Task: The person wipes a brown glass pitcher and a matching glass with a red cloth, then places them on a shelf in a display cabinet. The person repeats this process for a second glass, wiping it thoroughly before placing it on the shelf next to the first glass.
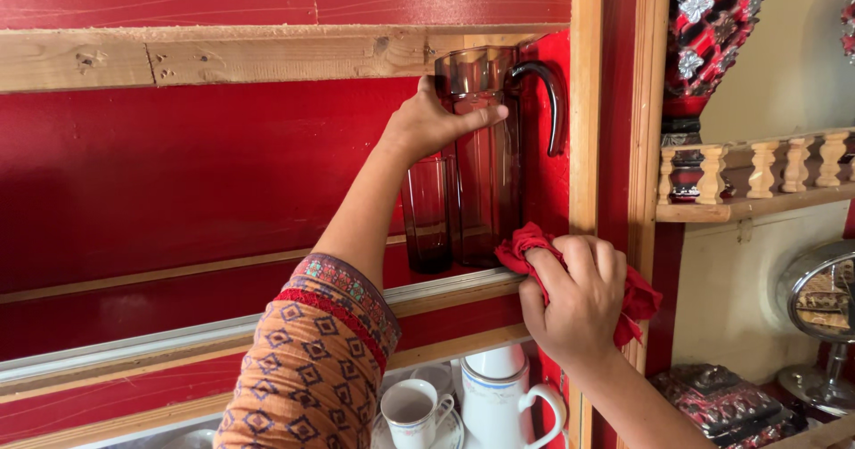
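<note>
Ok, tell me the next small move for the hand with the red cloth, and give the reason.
Probably slide the red cloth leftwards along the shelf edge, under the tall smoky glass jug. The left hand grips the jug near its rim, seemingly tipped or raised, while the right hand presses the cloth against the shelf right beside the jug's base, so that spot looks next to be wiped.

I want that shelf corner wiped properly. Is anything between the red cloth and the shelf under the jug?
Yes. The tinted glass jug stands on the shelf right by the red cloth in the right hand. The left hand grips the jug's top; a tinted glass stands beside it.
</note>
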